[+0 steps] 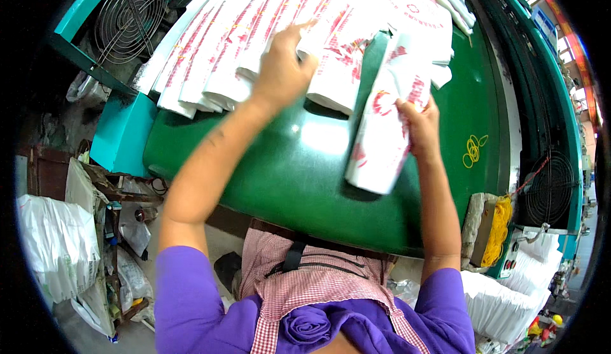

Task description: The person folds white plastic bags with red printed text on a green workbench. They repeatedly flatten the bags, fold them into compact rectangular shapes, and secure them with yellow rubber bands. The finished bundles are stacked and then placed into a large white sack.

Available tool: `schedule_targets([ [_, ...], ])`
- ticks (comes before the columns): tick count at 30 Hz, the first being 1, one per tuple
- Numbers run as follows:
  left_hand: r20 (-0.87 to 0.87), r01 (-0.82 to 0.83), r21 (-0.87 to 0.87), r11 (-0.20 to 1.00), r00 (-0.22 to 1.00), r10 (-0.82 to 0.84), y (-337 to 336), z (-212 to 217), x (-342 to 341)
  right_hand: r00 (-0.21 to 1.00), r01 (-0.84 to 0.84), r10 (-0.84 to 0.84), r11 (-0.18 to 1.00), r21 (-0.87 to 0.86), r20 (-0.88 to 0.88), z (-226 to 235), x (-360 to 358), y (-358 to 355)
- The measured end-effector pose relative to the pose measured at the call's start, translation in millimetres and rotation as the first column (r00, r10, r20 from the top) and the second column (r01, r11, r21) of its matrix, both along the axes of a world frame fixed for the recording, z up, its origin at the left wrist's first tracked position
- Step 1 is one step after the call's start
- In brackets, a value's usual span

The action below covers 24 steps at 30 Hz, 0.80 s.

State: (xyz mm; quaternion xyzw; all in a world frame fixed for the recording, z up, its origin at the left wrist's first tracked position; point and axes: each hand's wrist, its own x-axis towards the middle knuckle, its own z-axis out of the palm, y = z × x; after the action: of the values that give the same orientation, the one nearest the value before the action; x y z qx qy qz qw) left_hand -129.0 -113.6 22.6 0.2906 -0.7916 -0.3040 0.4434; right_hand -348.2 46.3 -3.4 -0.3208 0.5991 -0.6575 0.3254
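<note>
Folded white plastic bags with red print (235, 51) lie overlapping in a slanting row on a green belt table (305, 156). My left hand (283, 70) reaches over the right part of this row, its thumb and fingers closed around the near end of one folded bundle. Just right of it rests another folded bundle (337, 77). My right hand (423, 121) grips a separate folded bundle of bags (382, 144) by its right side, fingers partly hidden behind it. That bundle is slightly blurred and tilts over the green surface.
More printed white bags (423, 20) are spread at the far right of the table. Yellow rubber bands (472, 151) lie near its right side, and a yellow bunch (498, 230) hangs by the front right corner. Round fan guards (132, 13) flank the machine.
</note>
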Motion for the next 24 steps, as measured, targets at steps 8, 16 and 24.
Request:
schedule_targets([
  [8, 0.731, -0.364, -0.184, 0.913, 0.57, 0.374, -146.3, -12.8, -26.4, 0.961, 0.011, 0.062, 0.966, 0.258, -0.271, 0.1, -46.2, -120.6],
  [16, 0.733, -0.325, -0.105, 0.94, 0.613, 0.294, -127.7, -14.8, 11.9, 0.808, -0.195, 0.252, 0.967, 0.161, -0.533, -34.2, 32.5, -171.9],
  [24, 0.445, -0.008, -0.493, 0.87, 0.857, 0.26, 18.6, 10.4, 60.2, 0.679, -0.409, 0.402, 0.902, 0.138, -0.615, -27.2, 85.3, -113.7],
])
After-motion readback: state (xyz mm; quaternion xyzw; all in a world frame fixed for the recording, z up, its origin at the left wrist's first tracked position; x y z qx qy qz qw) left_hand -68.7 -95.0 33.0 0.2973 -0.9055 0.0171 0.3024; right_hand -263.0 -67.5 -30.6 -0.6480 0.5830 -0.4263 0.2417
